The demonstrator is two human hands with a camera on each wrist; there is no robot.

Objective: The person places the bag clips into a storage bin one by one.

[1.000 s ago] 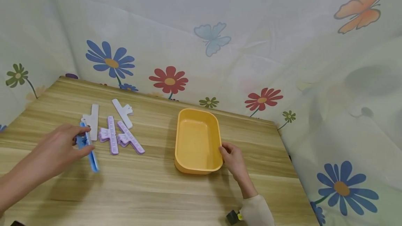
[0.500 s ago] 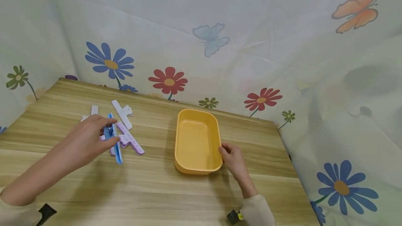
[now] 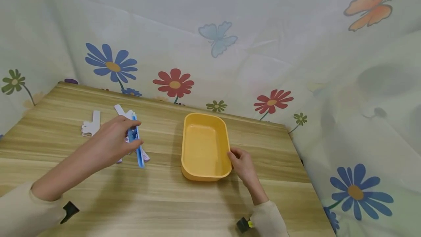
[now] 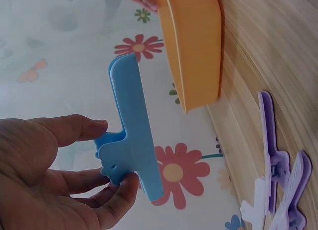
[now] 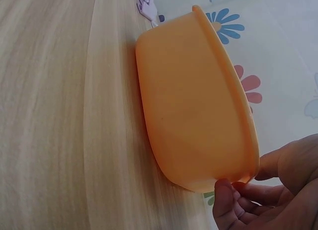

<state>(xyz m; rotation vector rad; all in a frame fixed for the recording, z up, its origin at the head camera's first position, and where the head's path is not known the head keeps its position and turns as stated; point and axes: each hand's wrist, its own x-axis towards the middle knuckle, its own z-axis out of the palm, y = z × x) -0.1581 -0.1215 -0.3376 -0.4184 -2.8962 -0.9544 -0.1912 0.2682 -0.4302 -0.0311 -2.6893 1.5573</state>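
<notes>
My left hand [image 3: 115, 136] pinches a blue bag clip [image 4: 131, 125] by its grip tabs, between thumb and fingers, held up above the table. Under and behind that hand lie purple clips [image 4: 270, 145], partly hidden in the head view. A white clip [image 3: 93, 124] lies to their left, and a second white clip [image 3: 120, 110] shows behind the fingers. On the right, my right hand [image 3: 242, 164] grips the rim of a yellow plastic bin [image 3: 188, 173] at its near right side, thumb and fingers at the edge. Nothing lies inside the bin.
The wooden table [image 3: 171, 207] carries everything. A flowered cloth [image 3: 256, 61] hangs behind it and along its sides. By the right sleeve [image 3: 269, 218] is a small black block [image 3: 242, 225], and a dark piece [image 3: 69, 212] sits at the left cuff.
My left hand has carried the blue bag clip to the right, from beside the left white clip to over the purple clips. The right hand and bin stay put.
</notes>
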